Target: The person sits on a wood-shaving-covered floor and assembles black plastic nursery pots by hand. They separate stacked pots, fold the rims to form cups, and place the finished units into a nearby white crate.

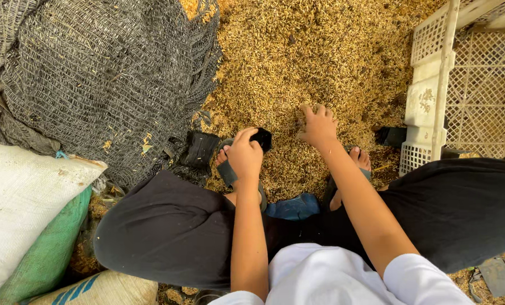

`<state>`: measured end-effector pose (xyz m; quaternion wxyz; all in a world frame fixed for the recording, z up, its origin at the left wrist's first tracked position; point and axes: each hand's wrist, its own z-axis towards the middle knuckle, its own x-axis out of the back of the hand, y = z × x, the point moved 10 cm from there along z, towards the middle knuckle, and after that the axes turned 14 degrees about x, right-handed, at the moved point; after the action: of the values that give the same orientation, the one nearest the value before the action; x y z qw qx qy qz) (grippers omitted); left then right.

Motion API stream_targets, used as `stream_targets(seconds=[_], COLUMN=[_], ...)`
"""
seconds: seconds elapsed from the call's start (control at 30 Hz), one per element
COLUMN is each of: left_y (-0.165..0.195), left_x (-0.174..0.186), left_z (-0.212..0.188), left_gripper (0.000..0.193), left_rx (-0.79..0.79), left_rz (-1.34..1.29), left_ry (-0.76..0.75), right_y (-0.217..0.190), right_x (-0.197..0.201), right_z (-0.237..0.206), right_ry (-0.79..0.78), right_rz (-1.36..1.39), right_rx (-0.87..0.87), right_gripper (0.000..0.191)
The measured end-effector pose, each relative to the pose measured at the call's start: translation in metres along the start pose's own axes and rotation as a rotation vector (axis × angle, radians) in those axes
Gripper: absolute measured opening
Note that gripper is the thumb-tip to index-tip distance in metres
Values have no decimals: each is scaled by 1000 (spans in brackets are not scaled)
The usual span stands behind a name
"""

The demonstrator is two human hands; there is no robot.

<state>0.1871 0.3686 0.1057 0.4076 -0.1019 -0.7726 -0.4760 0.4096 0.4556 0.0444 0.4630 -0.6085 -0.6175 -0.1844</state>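
Observation:
I am crouching over a wide heap of yellow-brown husked grain (309, 51). My left hand (244, 153) is closed around a small black object (262, 138) just above my left sandalled foot (230, 169). My right hand (318, 125) rests on the grain with its fingers spread and dug into the surface, close to my right foot (361, 160). Black trousers (167, 226) cover both my knees.
A dark mesh net (94, 73) lies bunched at the upper left. White and green sacks (20, 209) are stacked at the lower left. A pale plastic lattice crate (467, 85) stands at the right edge. A blue item (293, 207) lies between my feet.

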Motion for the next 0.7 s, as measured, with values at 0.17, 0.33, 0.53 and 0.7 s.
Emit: stream_targets(seconds=[0.17,0.33,0.53,0.7], left_y=[-36,-50,-65,-60], left_x=[18,41,51,47], left_z=[15,17,18,17], left_gripper=[39,40,40,40], left_rx=[318,343,365,379], left_rz=[-364,-430,-469,-439], left_ry=[-107,1,44,27], right_y=[-63,-61,-49,-64], right_x=[21,0,-36,-28], right_z=[-8,-3,-7,-27], right_ry=[238,263,140,246], right_rz=[63,46,-108,-469], right_rx=[319,238,378,667], right_gripper=[96,80,61,14])
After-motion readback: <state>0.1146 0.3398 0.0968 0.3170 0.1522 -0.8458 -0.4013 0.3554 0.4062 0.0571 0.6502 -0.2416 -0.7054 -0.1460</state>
